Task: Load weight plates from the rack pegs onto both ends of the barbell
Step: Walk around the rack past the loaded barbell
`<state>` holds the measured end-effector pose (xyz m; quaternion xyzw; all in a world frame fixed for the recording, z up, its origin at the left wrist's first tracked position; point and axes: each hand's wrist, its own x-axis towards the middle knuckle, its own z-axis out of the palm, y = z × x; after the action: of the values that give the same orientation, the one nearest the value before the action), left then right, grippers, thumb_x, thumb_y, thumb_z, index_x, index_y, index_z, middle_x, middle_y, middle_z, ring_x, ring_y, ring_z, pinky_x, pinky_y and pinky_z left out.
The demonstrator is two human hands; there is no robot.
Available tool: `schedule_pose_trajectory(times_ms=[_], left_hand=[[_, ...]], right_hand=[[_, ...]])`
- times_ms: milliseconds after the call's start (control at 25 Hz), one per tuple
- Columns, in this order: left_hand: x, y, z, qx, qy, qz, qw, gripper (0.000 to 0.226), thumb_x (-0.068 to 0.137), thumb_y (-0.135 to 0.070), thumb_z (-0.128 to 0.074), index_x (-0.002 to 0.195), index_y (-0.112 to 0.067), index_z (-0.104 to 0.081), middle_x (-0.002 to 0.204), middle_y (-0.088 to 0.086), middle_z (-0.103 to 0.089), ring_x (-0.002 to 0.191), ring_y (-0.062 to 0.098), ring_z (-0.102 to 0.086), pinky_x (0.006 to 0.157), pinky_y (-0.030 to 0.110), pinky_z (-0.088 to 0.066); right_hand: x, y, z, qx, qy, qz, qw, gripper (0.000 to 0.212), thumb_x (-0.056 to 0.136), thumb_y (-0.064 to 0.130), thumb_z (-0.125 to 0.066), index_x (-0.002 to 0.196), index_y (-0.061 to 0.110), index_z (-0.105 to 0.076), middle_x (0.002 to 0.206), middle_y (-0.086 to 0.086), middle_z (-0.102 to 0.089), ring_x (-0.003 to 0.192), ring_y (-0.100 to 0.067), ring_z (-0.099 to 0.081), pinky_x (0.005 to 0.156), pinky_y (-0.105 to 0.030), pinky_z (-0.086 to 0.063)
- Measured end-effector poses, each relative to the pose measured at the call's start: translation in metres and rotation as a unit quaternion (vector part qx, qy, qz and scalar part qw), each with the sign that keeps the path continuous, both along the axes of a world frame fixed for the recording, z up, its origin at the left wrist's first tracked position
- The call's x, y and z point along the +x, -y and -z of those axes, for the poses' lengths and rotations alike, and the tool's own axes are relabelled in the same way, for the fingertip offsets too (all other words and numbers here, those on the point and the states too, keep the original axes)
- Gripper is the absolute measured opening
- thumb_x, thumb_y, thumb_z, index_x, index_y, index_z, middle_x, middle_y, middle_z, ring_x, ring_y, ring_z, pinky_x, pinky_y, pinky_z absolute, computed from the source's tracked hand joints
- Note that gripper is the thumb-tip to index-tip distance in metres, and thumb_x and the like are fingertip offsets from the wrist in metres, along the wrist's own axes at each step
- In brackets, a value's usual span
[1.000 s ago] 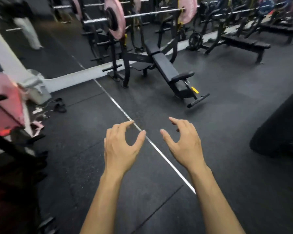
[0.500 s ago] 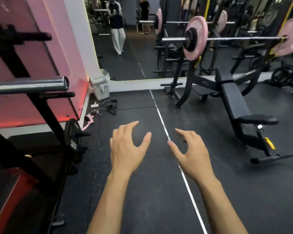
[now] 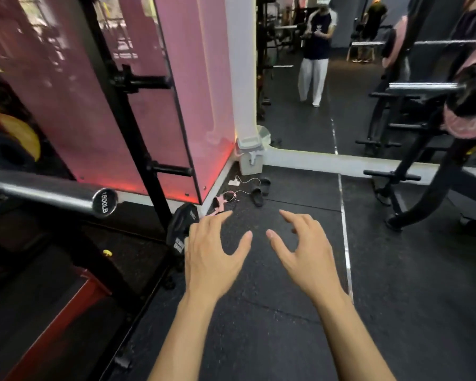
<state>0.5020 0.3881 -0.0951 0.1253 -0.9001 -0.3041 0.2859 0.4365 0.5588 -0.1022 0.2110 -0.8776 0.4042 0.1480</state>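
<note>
Left hand (image 3: 212,259) and right hand (image 3: 305,254): both empty, fingers loosely spread above the floor. Small black weight plate (image 3: 182,229): on a low rack peg, just left of the left hand, the nearer grip. Barbell (image 3: 52,192): sleeve end bare, at left, long axis running left-right.

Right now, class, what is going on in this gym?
A person is holding both hands out over the black floor, gripping nothing: the left hand and right hand have loosely curled fingers. The bare barbell end juts in from the left with no plate on it. A small black plate sits low on the rack just beside the left hand, untouched. Loading has not started.
</note>
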Motion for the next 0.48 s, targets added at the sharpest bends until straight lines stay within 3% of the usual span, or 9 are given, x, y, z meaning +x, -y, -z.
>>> schedule_pose_trajectory(times_ms=[160, 480], left_hand=[[-0.058, 0.017, -0.010, -0.005, -0.004, -0.093, 0.996, 0.054, 0.084, -0.065, -0.052, 0.128, -0.035, -0.053, 0.116, -0.015, -0.054, 0.110, 0.010, -0.045, 0.099, 0.042, -0.042], [-0.203, 0.100, -0.006, 0.010, -0.031, -0.145, 0.989, 0.060, 0.081, -0.070, -0.047, 0.129, -0.034, -0.053, 0.112, -0.018, -0.051, 0.105, 0.004, -0.042, 0.097, 0.041, -0.044]], right_hand=[[-0.087, 0.035, -0.017, 0.006, -0.007, -0.086, 0.996, 0.048, 0.091, 0.053, -0.056, 0.134, 0.031, -0.050, 0.120, 0.012, -0.056, 0.108, -0.012, -0.051, 0.095, -0.039, -0.045], [-0.238, 0.134, -0.009, 0.037, -0.018, -0.161, 0.986, 0.052, 0.090, 0.059, -0.050, 0.133, 0.030, -0.052, 0.125, 0.015, -0.054, 0.115, -0.010, -0.049, 0.095, -0.040, -0.045]])
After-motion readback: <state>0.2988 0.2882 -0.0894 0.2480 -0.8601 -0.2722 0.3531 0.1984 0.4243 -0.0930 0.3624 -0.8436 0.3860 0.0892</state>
